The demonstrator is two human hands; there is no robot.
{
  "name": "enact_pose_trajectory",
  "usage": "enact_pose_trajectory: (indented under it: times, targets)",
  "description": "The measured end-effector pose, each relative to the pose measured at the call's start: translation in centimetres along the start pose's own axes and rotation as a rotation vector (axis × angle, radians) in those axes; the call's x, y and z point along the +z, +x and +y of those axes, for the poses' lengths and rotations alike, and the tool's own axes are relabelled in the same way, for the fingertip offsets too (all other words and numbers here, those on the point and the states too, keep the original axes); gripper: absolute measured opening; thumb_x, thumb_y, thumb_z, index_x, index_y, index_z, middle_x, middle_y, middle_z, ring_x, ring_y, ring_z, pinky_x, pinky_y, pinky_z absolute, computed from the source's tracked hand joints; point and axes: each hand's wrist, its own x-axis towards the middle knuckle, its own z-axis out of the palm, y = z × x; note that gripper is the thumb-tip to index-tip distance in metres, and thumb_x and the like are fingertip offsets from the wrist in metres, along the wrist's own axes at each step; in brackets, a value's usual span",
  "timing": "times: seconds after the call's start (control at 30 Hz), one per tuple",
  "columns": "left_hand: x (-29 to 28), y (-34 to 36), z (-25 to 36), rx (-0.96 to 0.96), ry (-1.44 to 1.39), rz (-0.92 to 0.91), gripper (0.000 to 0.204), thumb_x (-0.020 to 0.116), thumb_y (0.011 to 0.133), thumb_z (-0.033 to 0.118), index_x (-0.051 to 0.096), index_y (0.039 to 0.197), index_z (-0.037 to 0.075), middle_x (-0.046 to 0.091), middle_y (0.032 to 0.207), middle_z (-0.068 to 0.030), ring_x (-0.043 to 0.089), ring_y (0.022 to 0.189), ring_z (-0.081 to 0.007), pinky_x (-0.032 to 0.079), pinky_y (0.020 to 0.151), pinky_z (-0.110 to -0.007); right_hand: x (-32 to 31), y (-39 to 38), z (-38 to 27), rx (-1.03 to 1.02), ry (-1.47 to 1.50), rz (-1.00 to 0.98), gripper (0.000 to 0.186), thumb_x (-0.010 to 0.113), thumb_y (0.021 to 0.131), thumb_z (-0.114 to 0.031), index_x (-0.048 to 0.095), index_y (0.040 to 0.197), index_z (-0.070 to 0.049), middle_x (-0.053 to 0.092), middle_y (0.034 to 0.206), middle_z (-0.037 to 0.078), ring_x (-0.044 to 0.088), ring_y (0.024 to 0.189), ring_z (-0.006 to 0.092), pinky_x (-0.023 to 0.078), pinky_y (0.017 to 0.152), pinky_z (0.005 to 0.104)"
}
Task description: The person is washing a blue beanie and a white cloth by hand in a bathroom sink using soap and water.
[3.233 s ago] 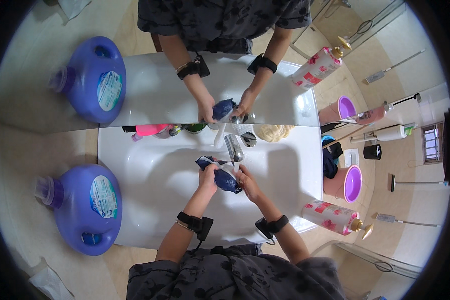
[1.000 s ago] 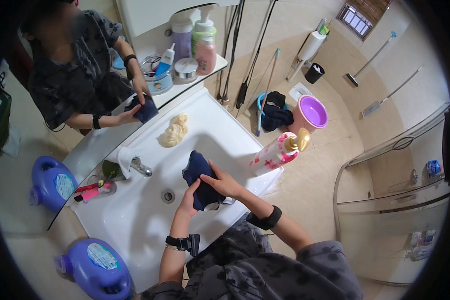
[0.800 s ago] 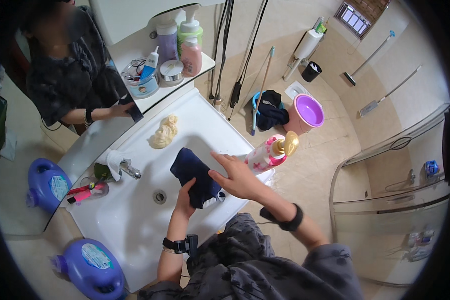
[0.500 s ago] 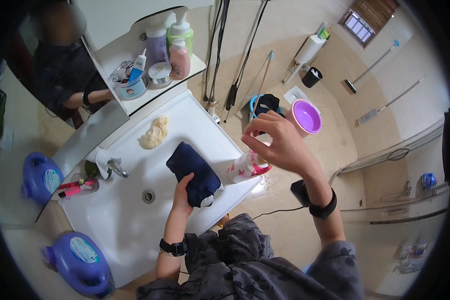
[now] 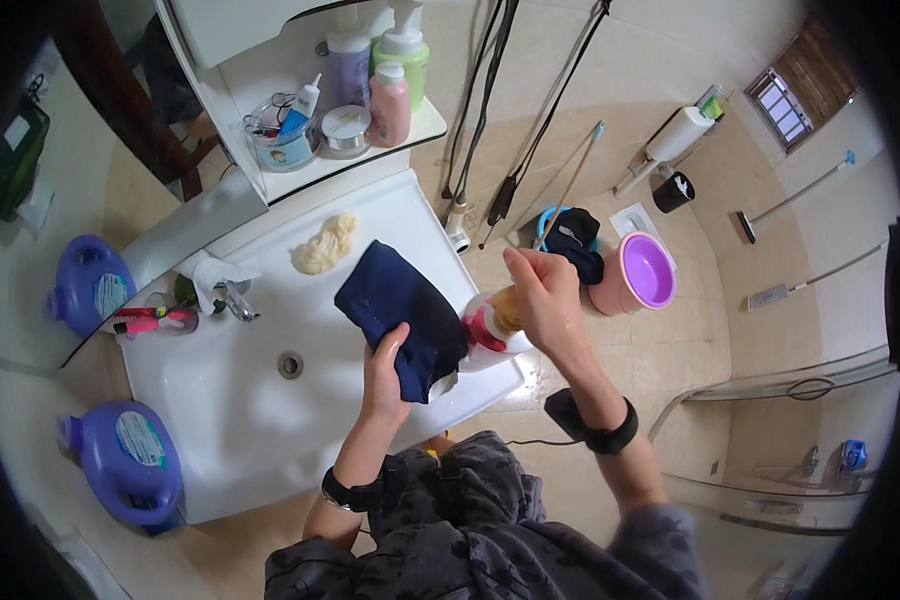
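A folded navy cloth (image 5: 395, 305) lies across my left hand (image 5: 382, 380), whose thumb and fingers are closed on it above the white sink (image 5: 210, 430). A bit of white shows at the cloth's lower end. Just to its right stands a white and pink bottle (image 5: 485, 345) with a tan top, by the sink's right edge. My right hand (image 5: 547, 300) is curled into a fist against that tan top. What lies inside its fingers is hidden. A crumpled cream-coloured thing (image 5: 327, 245) rests on the sink's back rim.
A chrome tap (image 5: 235, 300) and drain (image 5: 290, 365) are at the left. A purple-blue jug (image 5: 130, 460) stands at the sink's left side. Bottles and jars fill the shelf (image 5: 390, 150). On the floor are a pink bucket (image 5: 615, 290) and a blue bucket (image 5: 555, 215) holding dark cloth.
My right hand has gone from loosely curled above the bottle to a fist at its top. The navy cloth has come up and right, partly over the bottle. The whole view has shifted.
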Motion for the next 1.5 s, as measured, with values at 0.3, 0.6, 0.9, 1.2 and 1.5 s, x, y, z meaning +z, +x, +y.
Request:
enact_pose_trajectory:
  times: [0.3, 0.6, 0.9, 1.2, 1.5]
  targets:
    - [3.0, -1.3, -1.0, -0.093, -0.121, 0.027, 0.035, 0.051, 0.082, 0.014, 0.042, 0.113, 0.002, 0.052, 0.105, -0.0074, 0.052, 0.095, -0.0167, 0.041, 0.085, -0.028, 1.2, -1.2, -1.1, -0.049, -0.085, -0.077, 0.024, 0.047, 0.066, -0.018, 0.051, 0.056, 0.004, 0.046, 0.047, 0.018, 0.049, 0.043, 0.0288, 0.038, 0.046, 0.0363]
    - [3.5, -1.0, -1.3, -0.067, -0.042, -0.002, 0.033, 0.049, 0.084, 0.013, 0.04, 0.114, 0.003, 0.05, 0.106, -0.0073, 0.05, 0.095, -0.015, 0.041, 0.084, -0.028, 1.1, -1.1, -1.0, -0.049, -0.039, -0.086, 0.023, 0.047, 0.066, -0.014, 0.039, 0.054, 0.004, 0.034, 0.046, 0.01, 0.037, 0.045, 0.0173, 0.03, 0.042, 0.0323]
    - [3.5, -1.3, -0.7, -0.112, -0.062, -0.04, 0.033, 0.047, 0.084, 0.013, 0.039, 0.115, 0.002, 0.049, 0.107, -0.0081, 0.051, 0.096, -0.0161, 0.042, 0.084, -0.028, 1.2, -1.2, -1.0, -0.059, -0.048, -0.095, 0.027, 0.046, 0.067, -0.013, 0.031, 0.053, 0.004, 0.027, 0.045, 0.005, 0.028, 0.047, 0.0071, 0.026, 0.04, 0.0298]
    - [3.5, -1.4, -0.2, -0.102, -0.072, -0.046, 0.031, 0.048, 0.084, 0.013, 0.043, 0.112, 0.001, 0.052, 0.104, -0.0072, 0.052, 0.093, -0.0158, 0.041, 0.083, -0.028, 1.5, -1.4, -0.9, -0.055, -0.118, -0.101, 0.027, 0.047, 0.069, -0.014, 0.037, 0.053, 0.006, 0.031, 0.044, 0.006, 0.031, 0.044, 0.0087, 0.028, 0.04, 0.03]
    - [-1.3, -2.6, 3.6, -0.143, 0.029, -0.024, 0.038, 0.059, 0.077, 0.018, 0.047, 0.107, -0.001, 0.054, 0.1, -0.0083, 0.053, 0.09, -0.0154, 0.043, 0.079, -0.027, 1.5, -2.7, -2.0, -0.422, -0.006, 0.254, 0.013, 0.049, 0.075, -0.009, 0.049, 0.07, 0.002, 0.047, 0.064, 0.011, 0.044, 0.059, 0.0207, 0.034, 0.055, 0.0295]
